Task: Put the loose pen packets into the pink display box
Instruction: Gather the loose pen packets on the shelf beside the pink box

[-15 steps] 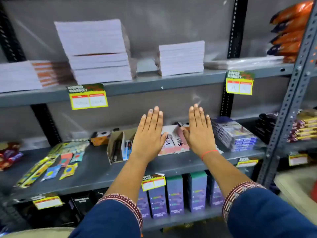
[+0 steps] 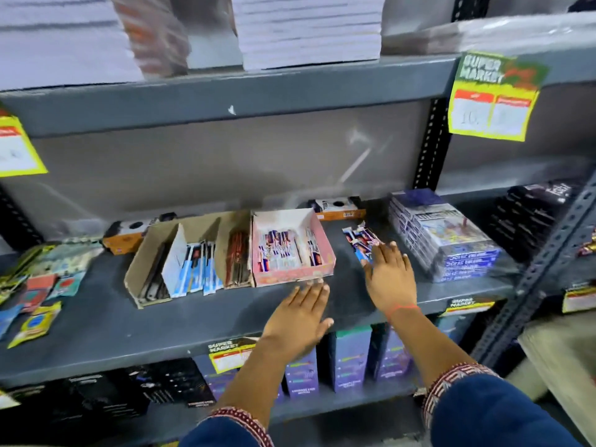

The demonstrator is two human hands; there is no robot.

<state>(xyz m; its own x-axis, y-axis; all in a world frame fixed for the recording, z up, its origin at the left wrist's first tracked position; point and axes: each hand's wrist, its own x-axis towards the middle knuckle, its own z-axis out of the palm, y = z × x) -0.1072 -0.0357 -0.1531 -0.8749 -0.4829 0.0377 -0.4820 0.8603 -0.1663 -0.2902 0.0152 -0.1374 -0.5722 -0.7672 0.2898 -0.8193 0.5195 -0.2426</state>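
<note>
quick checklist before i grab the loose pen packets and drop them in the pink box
1. Loose pen packets within reach on the grey metal shelf: ok, the right hand has its fingertips at their near edge.
2. Right hand free to grasp: ok, open and flat, holding nothing.
3. Left hand free to steady the box: ok, open, just in front of the pink cardboard display box.
4. Room in the box: ok, packets sit inside but its back part looks bare.
5. Path from packets to box: ok, bare shelf between them.
6. Number of loose packets: cannot tell, they overlap and blur.
</note>
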